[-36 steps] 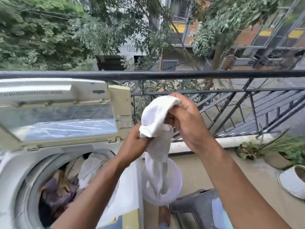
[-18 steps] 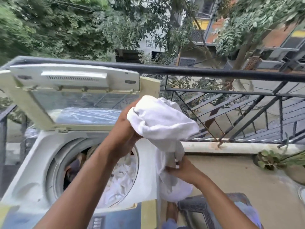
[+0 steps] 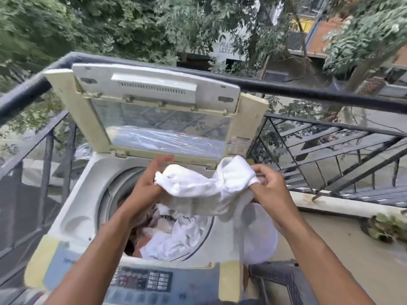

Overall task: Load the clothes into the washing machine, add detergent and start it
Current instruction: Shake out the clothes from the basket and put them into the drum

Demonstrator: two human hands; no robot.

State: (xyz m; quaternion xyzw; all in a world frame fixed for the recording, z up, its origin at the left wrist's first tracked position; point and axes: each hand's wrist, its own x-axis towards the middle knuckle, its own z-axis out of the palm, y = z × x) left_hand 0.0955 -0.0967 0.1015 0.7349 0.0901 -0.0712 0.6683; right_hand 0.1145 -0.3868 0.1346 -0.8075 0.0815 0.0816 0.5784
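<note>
A top-loading washing machine (image 3: 72, 219) stands on a balcony with its lid (image 3: 154, 111) raised. White and coloured clothes (image 3: 176, 234) lie in its drum. Over the drum's right side I hold a white garment (image 3: 207, 190) between both hands. My left hand (image 3: 147, 186) holds its left end, with the fingers partly straight above the cloth. My right hand (image 3: 271, 183) pinches its right end. The control panel (image 3: 143, 280) runs along the machine's near edge. No detergent is in sight.
A dark metal railing (image 3: 308, 89) runs behind and to both sides of the machine. A white tub (image 3: 262, 236) sits on a grey plastic stool (image 3: 284, 280) to the machine's right. A potted plant (image 3: 387, 225) stands on the balcony floor at the right.
The white garment has come down from chest height to just above the drum. My right hand moved up from the garment's hanging tail to its right end. The view tilted down onto the machine.
</note>
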